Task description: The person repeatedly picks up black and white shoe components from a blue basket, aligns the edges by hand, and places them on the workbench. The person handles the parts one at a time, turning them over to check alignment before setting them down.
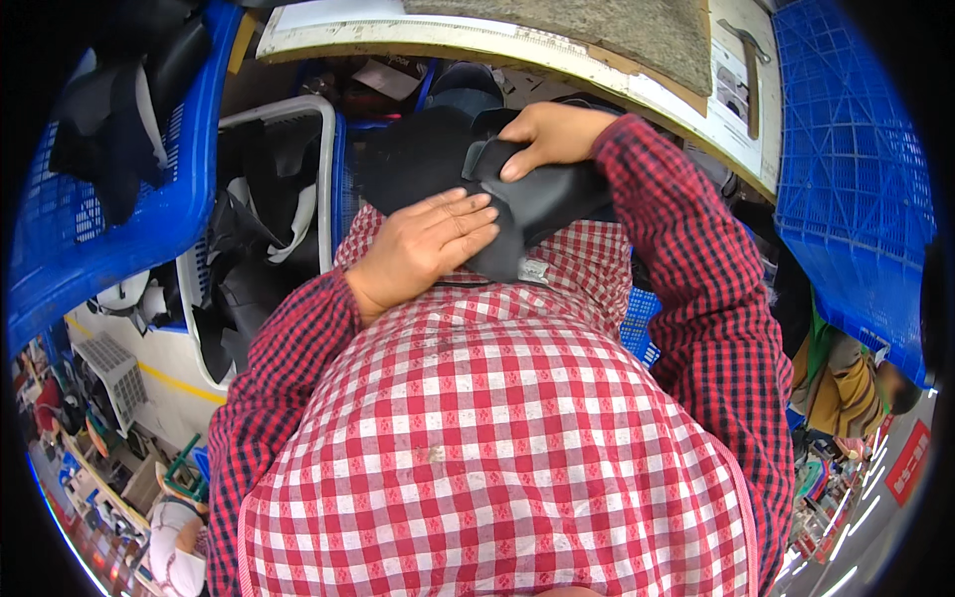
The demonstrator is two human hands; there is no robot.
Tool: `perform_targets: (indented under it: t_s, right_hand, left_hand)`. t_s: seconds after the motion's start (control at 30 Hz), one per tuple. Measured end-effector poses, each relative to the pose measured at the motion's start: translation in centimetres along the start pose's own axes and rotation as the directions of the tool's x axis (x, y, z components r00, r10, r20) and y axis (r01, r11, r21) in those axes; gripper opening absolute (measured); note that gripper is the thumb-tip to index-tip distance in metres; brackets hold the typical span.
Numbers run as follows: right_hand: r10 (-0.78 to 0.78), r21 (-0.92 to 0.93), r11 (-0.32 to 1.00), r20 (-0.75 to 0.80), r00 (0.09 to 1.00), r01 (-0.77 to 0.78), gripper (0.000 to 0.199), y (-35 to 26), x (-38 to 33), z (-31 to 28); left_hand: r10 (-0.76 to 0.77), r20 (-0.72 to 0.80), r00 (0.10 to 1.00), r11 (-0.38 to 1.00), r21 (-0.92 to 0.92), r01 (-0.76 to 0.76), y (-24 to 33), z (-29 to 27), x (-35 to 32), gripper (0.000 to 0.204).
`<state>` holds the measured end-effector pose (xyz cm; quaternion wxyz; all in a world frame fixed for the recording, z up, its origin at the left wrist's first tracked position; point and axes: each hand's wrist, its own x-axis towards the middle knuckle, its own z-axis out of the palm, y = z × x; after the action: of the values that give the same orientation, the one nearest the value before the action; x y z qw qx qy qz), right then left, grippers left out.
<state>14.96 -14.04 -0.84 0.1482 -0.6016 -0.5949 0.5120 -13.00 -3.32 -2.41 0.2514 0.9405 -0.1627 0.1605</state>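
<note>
Black leather-like pieces (pixel 565 199) lie across my lap, on the red and white checked apron (pixel 477 418). Flat against the near left part of them rests my left hand (pixel 426 244), its fingers stretched out side by side. My right hand (pixel 549 141) grips a folded upper edge, the thumb on top and the fingertips hidden behind the material. A smaller flap with a greyish edge (pixel 477 159) stands up between the two hands. Whether this is one sewn part or several layered ones, I cannot tell.
Ahead is a workbench (pixel 477 35) with a worn board (pixel 627 40) and a hammer (pixel 751 85). Blue crates stand at the left (pixel 119 269) and right (pixel 846 179). A grey-rimmed bin (pixel 326 149) holds black scraps. People are in the background at both sides.
</note>
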Motion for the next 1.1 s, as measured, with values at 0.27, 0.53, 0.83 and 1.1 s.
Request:
perform_targets:
  t_s: [0.27,0.53,0.83,1.1]
  right_hand:
    - [-0.019,-0.635,0.665,-0.540,0.841,-0.393,0.040,-6.3,-1.6,5.5]
    - [-0.116,-0.464,0.818,-0.712,0.692,-0.340,0.026,-5.1,-4.6,7.0]
    - [-0.237,-0.496,0.767,-0.809,0.538,-0.407,0.016,-7.2,-4.7,8.5]
    - [-0.223,-0.469,0.843,-0.752,0.620,-0.265,0.019,-6.2,-5.0,7.6]
  left_hand:
    - [-0.294,0.408,0.864,0.755,-0.455,0.472,-3.7,-4.4,1.6,0.032]
    - [-0.507,0.403,0.762,0.448,-0.632,0.632,-7.3,-1.8,4.8,0.021]
    - [-0.664,0.348,0.662,0.189,-0.778,0.599,-6.0,-0.3,4.2,0.021]
    - [-0.704,0.359,0.613,0.016,-0.855,0.519,-4.6,0.9,3.9,0.023]
